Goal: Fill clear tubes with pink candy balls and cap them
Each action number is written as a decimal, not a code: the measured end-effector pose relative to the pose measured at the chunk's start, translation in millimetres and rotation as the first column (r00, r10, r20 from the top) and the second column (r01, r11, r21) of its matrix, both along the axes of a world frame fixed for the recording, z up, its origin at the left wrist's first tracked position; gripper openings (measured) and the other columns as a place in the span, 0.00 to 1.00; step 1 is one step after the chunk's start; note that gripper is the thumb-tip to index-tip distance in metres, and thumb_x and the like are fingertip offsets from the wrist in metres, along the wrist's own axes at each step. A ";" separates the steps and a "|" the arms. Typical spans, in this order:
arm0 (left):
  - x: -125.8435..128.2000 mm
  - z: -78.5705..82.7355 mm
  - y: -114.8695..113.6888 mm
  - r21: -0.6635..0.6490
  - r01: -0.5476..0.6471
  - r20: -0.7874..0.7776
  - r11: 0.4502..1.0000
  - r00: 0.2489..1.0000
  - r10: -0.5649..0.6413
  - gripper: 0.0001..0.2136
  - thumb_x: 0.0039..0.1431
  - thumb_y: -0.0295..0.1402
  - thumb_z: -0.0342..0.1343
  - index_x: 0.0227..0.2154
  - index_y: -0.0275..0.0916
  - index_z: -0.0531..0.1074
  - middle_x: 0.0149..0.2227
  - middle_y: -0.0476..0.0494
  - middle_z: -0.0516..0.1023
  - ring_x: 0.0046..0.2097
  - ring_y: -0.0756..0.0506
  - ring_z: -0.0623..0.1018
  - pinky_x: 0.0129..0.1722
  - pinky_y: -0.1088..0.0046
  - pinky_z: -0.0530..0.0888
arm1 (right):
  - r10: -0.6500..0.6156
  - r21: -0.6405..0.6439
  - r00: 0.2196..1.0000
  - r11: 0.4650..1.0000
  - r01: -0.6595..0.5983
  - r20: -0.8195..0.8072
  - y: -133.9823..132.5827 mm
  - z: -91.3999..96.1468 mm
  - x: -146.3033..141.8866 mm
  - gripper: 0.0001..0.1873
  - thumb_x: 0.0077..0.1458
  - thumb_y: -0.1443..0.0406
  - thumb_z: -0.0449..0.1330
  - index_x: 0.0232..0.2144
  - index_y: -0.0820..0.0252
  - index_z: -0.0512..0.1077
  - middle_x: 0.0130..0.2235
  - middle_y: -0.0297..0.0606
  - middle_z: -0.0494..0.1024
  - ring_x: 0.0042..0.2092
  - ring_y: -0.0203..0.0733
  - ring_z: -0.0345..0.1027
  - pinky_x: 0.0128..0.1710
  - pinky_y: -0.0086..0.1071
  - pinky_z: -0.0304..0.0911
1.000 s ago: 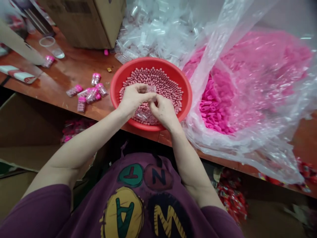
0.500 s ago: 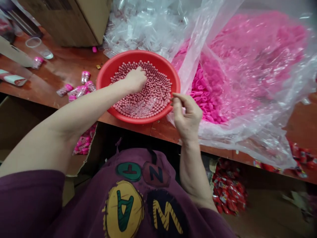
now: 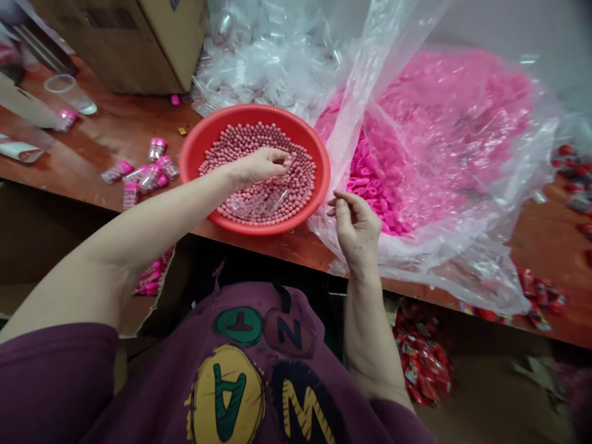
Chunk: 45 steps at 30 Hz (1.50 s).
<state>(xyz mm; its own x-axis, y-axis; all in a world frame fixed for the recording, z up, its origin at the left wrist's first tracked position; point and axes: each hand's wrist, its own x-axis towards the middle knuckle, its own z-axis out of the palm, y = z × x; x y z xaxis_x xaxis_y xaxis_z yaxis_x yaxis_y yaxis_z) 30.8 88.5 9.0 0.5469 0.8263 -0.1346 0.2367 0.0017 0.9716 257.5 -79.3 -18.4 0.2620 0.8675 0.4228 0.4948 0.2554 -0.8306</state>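
Because the right hand (image 3: 357, 225) hangs just outside the red bowl (image 3: 261, 229), near the front edge of the table (image 3: 303, 245), anything small slipping from it could fall off that edge; its thumb and forefinger are drawn close together, though whether they pinch something cannot be told. With the bowl itself set near that edge, a knock from the left forearm (image 3: 171, 206) might tip it. Inside lie pink beads (image 3: 238, 140), with several clear tubes (image 3: 272, 203) resting on them toward the front. Over the beads, the left hand (image 3: 263, 168) has thumb and fingers curled toward each other; what they grip, if anything, is unclear, and a loose curl could let round beads roll out. Leftward, a wide sweep might scatter the small pink-capped jars (image 3: 150, 177). On the right, the slack clear bag (image 3: 485, 280) could snag fingers and spill its pink plastic pieces (image 3: 367, 176). Behind the bowl, more clear containers (image 3: 263, 68) are heaped loosely and could slide forward if nudged.
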 end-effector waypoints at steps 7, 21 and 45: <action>-39.9 31.1 -56.8 -0.488 -0.118 0.338 0.865 0.888 0.312 0.08 0.72 0.23 0.55 0.39 0.38 0.79 0.40 0.42 0.84 0.41 0.48 0.82 0.44 0.70 0.80 | 0.300 0.027 0.946 0.952 -0.305 0.119 61.1 26.4 -45.2 0.17 0.71 0.63 0.57 0.57 0.53 0.79 0.55 0.44 0.84 0.49 0.47 0.82 0.53 0.46 0.80; -42.9 15.0 -80.0 -0.376 -0.241 0.305 0.895 0.879 0.365 0.10 0.69 0.25 0.52 0.38 0.36 0.79 0.36 0.44 0.80 0.36 0.49 0.79 0.39 0.73 0.77 | 0.561 -0.244 0.823 0.814 -0.527 0.092 78.7 39.1 -68.3 0.12 0.64 0.62 0.65 0.49 0.54 0.82 0.47 0.38 0.87 0.48 0.47 0.80 0.54 0.46 0.80; -44.3 15.0 -82.3 -0.456 -0.191 0.314 0.869 0.879 0.358 0.09 0.71 0.28 0.56 0.40 0.36 0.81 0.37 0.43 0.82 0.37 0.48 0.79 0.34 0.72 0.75 | 0.528 -0.334 0.784 0.712 -0.618 -0.325 79.1 32.3 -76.2 0.34 0.52 0.35 0.78 0.37 0.47 0.65 0.34 0.30 0.75 0.32 0.40 0.67 0.29 0.37 0.70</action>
<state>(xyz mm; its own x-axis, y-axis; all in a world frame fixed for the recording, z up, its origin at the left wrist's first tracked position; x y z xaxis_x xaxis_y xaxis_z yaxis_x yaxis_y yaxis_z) -13.5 6.2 24.0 0.3816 0.8683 -0.3170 -0.2163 0.4173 0.8826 181.3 -0.2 14.0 -0.3072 0.9516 -0.0008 0.1845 0.0587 -0.9811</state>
